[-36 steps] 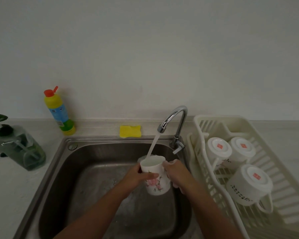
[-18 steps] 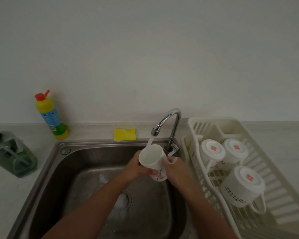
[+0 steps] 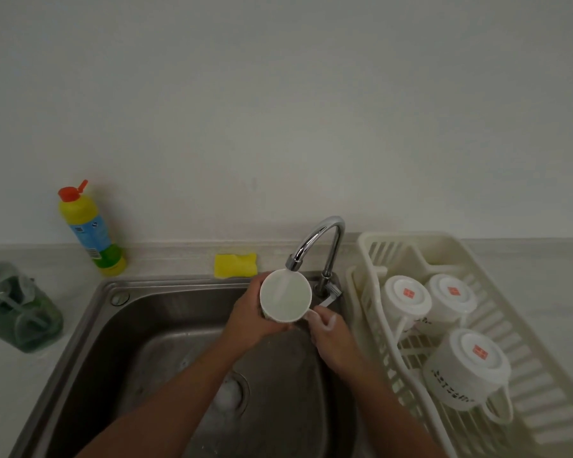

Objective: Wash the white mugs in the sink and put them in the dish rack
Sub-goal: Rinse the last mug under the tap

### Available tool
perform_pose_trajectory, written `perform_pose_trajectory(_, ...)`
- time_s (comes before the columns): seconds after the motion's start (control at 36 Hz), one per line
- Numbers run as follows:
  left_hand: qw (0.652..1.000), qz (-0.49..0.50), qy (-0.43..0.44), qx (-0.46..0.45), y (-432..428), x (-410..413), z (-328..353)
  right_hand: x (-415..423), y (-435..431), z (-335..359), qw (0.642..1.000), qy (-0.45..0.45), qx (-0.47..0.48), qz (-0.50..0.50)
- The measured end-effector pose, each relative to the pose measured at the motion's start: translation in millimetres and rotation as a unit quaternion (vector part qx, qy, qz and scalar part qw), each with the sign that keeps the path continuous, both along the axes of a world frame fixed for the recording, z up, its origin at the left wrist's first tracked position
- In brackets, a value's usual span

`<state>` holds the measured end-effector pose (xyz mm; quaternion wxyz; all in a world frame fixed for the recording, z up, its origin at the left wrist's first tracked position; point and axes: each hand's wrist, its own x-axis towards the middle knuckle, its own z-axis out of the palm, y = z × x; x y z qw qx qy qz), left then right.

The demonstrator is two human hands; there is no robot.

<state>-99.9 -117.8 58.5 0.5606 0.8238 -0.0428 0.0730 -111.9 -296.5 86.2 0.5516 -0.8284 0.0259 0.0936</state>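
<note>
I hold a white mug point(image 3: 286, 296) right under the tap point(image 3: 318, 241), its mouth tilted towards me, and water runs into it. My left hand point(image 3: 250, 320) wraps the mug's body from the left. My right hand point(image 3: 328, 335) grips its handle on the right. Both hands hover over the steel sink point(image 3: 119, 325). Three white mugs stand upside down in the cream dish rack point(image 3: 526, 312): one at the back left point(image 3: 406, 300), one at the back right point(image 3: 450, 297), and one nearer me point(image 3: 470, 361).
A yellow sponge point(image 3: 235, 265) lies on the ledge behind the sink. A yellow and green detergent bottle point(image 3: 91, 231) stands at the back left. A green pump jug point(image 3: 15, 309) sits on the counter at the far left. Foam sits around the drain point(image 3: 230, 391).
The mug has risen closer to the spout and tipped its mouth towards me, hiding the flower print. Both hands kept their hold.
</note>
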Motion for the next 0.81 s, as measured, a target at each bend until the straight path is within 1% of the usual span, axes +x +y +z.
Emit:
perform_pose_trajectory(0.17, 0.998, 0.006, -0.047, 0.040, 10, 3, 8, 5, 12, -5, 0.990, 0.044, 0.124, -0.046)
perform_pose_trajectory(0.31, 0.997, 0.014, -0.046, 0.063, 22, 3, 9, 5, 20, -10, 0.968, 0.113, 0.205, -0.089)
perform_pose_trajectory(0.36, 0.996, 0.016, -0.041, 0.079, 26, 1, 11, 2, 21, -9, 0.962, 0.132, 0.222, -0.093)
perform_pose_trajectory(0.56, 0.992, 0.036, 0.015, 0.122, 32, -6, 13, -3, 22, -13, 0.960, 0.167, 0.221, -0.042)
perform_pose_trajectory(0.67, 0.989, 0.052, 0.087, 0.104, 32, -12, 11, -3, 22, -7, 0.967, 0.157, 0.200, 0.007)
perform_pose_trajectory(0.81, 0.981, 0.049, 0.180, 0.051, 27, -18, 0, 2, 20, 7, 0.974, 0.163, 0.155, 0.023)
